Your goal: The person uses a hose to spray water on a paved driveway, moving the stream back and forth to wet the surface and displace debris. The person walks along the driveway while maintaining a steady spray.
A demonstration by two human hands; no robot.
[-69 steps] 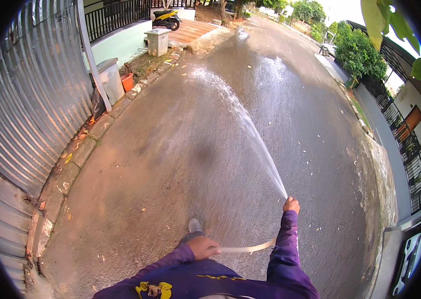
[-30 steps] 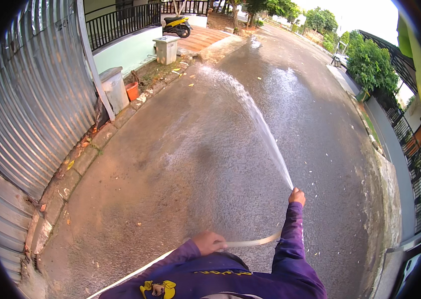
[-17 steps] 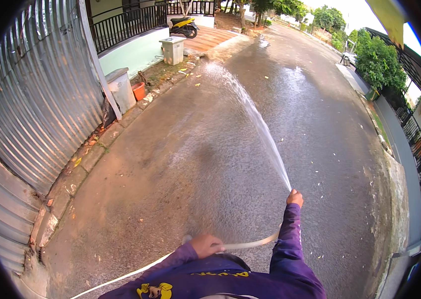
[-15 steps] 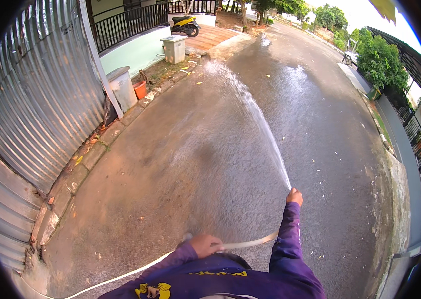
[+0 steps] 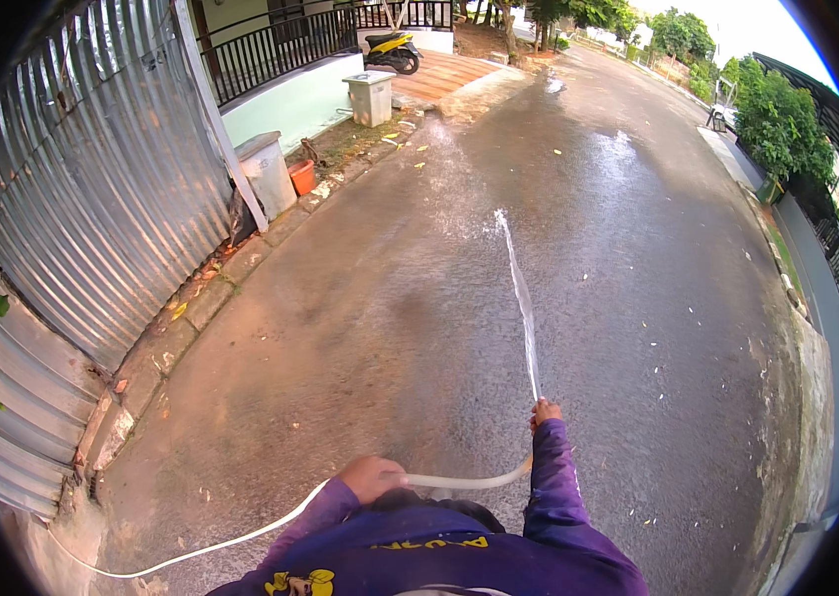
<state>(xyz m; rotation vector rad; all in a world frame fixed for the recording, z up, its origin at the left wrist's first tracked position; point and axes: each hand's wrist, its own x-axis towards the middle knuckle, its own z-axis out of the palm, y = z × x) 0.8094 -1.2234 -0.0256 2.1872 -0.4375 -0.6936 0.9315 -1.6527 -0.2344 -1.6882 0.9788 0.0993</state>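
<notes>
A pale garden hose (image 5: 464, 484) runs from the lower left, through my left hand and round in a curve to my right hand. My left hand (image 5: 373, 479) is closed around the hose close to my body. Farther out, my right hand (image 5: 545, 411) grips the hose's end, which the fingers hide. From there a narrow jet of water (image 5: 523, 303) shoots forward over the wet asphalt road (image 5: 419, 358), breaking up at its front tip.
A corrugated metal fence (image 5: 92, 209) and stone curb line the left side. Beyond stand concrete bins (image 5: 370, 99), an orange pot (image 5: 302, 177) and a parked yellow-black motorbike (image 5: 392, 52). Bushes (image 5: 782, 129) and a grey wall edge the right. The hose trails off at lower left.
My right hand has come left and nearer to me, and my left hand has shifted left. The water jet has turned from a long spraying arc into a shorter, thinner stream.
</notes>
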